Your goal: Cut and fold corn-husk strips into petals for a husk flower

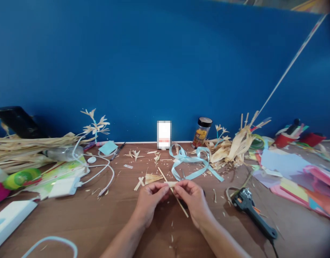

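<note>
My left hand [152, 197] and my right hand [192, 200] are close together over the table. Between thumbs and fingertips they pinch the two ends of a small pale strip of dried husk [171, 183]. A thin pale stick [183, 208] runs slantwise past the strip, from beyond my fingers down between my hands; whether it is held or lies on the table I cannot tell. Just beyond my left hand lie a broad husk piece [153, 178] and crossed husk strips [139, 183]. A light blue ribbon [193, 176] lies curled beyond my right hand.
A black glue gun [257, 216] lies at right, with coloured paper sheets [283, 164] behind it. A lidded jar [201, 133] and husk bundle [236, 148] stand near the blue wall. White cables, a charger [64, 187] and a power strip [13, 219] lie at left. Husk scraps litter the table.
</note>
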{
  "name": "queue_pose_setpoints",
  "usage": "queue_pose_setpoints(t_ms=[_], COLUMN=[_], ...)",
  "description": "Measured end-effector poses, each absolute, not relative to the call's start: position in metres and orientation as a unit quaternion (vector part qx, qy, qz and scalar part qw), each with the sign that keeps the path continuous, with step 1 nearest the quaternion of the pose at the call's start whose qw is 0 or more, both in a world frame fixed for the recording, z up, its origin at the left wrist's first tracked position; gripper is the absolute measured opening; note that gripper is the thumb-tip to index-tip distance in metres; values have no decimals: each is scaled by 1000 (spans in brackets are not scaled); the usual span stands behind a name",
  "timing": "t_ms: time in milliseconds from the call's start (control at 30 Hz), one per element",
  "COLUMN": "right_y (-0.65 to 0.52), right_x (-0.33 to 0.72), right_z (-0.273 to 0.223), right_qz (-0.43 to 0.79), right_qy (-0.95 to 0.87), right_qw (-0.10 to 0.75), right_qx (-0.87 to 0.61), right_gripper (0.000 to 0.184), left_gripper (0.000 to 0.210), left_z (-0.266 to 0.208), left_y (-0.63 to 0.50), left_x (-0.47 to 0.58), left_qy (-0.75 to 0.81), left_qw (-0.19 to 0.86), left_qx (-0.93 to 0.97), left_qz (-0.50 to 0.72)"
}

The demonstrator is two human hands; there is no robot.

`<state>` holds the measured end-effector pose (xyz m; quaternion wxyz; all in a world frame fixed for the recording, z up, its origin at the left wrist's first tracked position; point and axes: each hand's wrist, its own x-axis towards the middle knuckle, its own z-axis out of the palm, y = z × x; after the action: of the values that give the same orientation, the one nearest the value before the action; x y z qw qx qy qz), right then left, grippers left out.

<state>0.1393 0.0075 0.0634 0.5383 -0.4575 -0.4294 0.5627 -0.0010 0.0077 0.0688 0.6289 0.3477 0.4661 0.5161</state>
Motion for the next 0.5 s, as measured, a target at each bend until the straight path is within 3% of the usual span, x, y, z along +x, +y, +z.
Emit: queue_pose_setpoints(t_ms=[500], right_y=[6], right_x=[135], right_z=[65], right_qz=[564], right_qy=[-407], right_qw=[546], right_qx=[-466], right_gripper=[19], left_gripper=[19], left_z=[71], left_y=[7], left_x=[2], left_qy=[479], left_qw=[637], left_qx=[314], left_qz=[515])
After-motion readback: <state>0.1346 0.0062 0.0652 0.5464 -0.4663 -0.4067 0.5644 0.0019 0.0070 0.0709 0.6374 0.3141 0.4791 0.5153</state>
